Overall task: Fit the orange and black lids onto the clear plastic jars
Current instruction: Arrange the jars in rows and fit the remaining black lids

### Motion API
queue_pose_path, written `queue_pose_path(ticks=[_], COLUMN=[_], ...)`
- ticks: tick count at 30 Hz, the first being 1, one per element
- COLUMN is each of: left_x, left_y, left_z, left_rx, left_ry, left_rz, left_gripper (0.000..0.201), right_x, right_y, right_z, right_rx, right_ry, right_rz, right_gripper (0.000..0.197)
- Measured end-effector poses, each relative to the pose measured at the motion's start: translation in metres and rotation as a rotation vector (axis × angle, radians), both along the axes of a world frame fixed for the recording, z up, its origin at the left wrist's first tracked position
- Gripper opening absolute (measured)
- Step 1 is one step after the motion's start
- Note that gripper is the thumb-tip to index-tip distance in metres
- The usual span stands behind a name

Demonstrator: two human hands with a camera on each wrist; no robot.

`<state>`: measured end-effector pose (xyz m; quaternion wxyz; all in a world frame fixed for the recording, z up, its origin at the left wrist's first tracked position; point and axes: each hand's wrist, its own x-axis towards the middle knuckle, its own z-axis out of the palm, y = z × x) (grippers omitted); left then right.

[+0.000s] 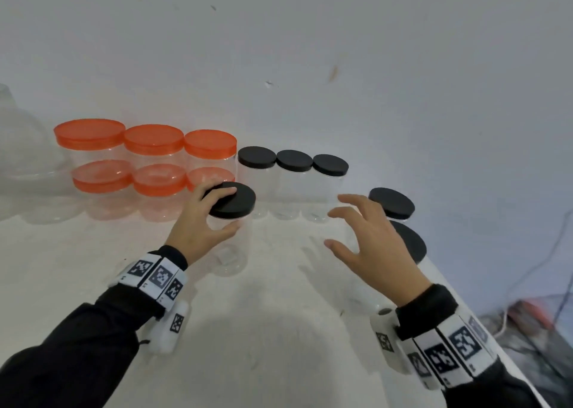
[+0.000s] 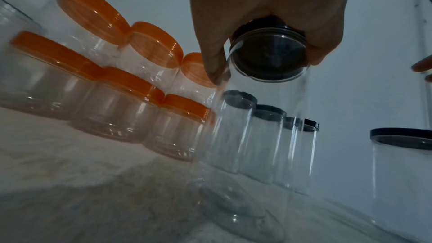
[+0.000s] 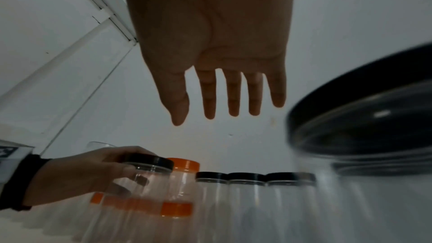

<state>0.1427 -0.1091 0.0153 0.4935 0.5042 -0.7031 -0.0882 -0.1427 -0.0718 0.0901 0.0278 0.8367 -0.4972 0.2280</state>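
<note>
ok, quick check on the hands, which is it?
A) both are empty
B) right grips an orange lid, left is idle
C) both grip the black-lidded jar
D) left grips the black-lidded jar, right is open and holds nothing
D: the left hand curls round the black lid and top of the clear jar, while the right hand has spread fingers and holds nothing.

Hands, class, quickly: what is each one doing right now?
Left hand: grips the black lid on a clear jar.
Right hand: open, fingers spread, holding nothing.
</note>
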Motion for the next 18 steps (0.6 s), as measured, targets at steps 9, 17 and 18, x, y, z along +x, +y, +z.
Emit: queue_pose_path(ticks=[9, 17, 18], left_x=[-0.012, -0.013, -0.014], left_y=[-0.013, -0.01, -0.011], left_z=[0.004, 0.002, 0.002], left_rx=[-0.037, -0.114, -0.117], left_ry=[-0.258, -0.53, -0.518], left_rz=[0.098, 0.138, 0.143], left_gripper=[0.071, 0.088, 0.089], right_x=[-0.058, -0.01, -0.002], right_y=[-0.003, -0.023, -0.026], right_z=[-0.028, -0.045, -0.045], right_rx=[-0.043, -0.212, -0.202], right_ry=[-0.053, -0.063, -0.063], right_rz=[-0.16, 0.076, 0.12], right_gripper=[0.039, 0.04, 0.04])
